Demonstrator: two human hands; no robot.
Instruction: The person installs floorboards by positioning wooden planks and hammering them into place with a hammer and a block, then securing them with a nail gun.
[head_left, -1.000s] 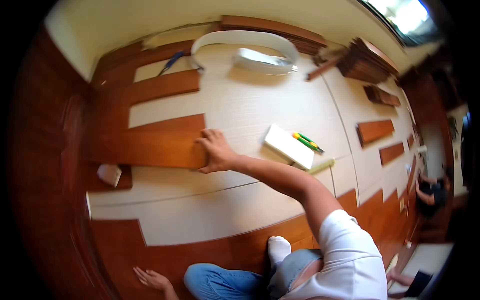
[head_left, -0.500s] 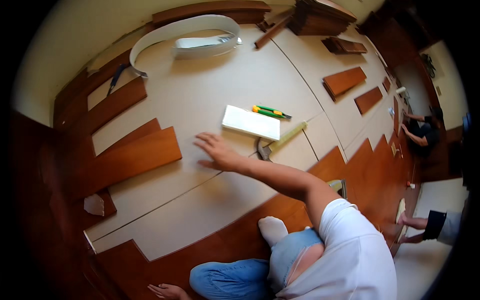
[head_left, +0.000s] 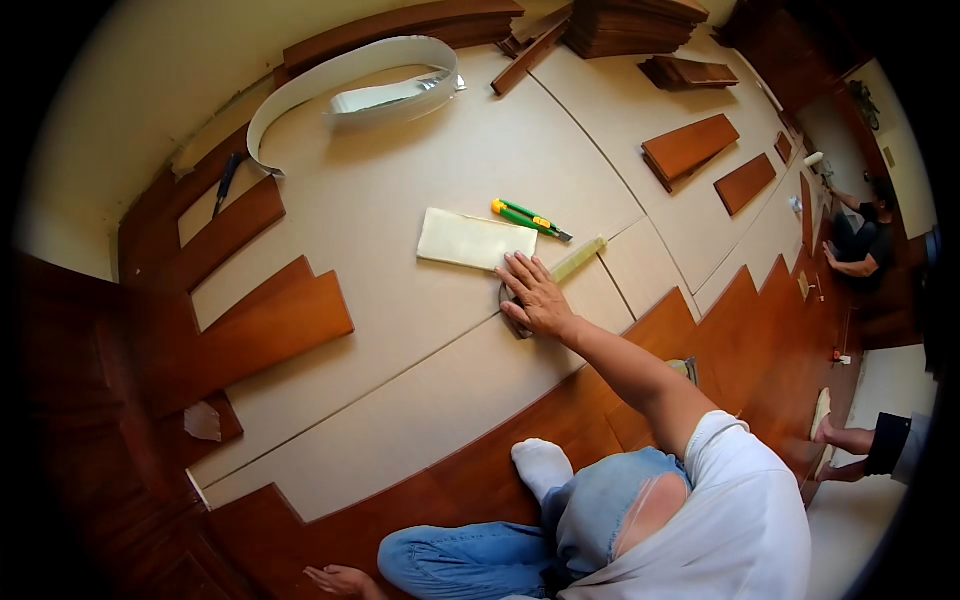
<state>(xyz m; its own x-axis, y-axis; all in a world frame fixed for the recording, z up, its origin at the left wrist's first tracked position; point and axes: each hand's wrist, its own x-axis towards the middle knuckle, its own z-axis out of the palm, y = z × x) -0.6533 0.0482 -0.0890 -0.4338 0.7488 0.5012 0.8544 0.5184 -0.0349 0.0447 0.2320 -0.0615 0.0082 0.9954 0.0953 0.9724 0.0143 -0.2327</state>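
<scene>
My right hand lies over the head of a claw hammer, its fingers stretched and apart. The hammer's yellowish handle points away to the right; most of its head is hidden under the palm. Just beyond my fingertips is a white rectangular block on the pale underlay. A green and yellow utility knife with its blade out lies behind the block. My left hand is low at the bottom edge by my knee, fingers extended over the brown floor, holding nothing.
Laid wooden planks form a stepped edge near me. Loose planks lie left, with a dark-handled tool behind. A curled white strip and a plank stack stand far off. Another person crouches at far right.
My right hand has moved right, from the bare underlay near the left planks onto the hammer's head. My left hand stays low by my knee. The view has shifted slightly.
</scene>
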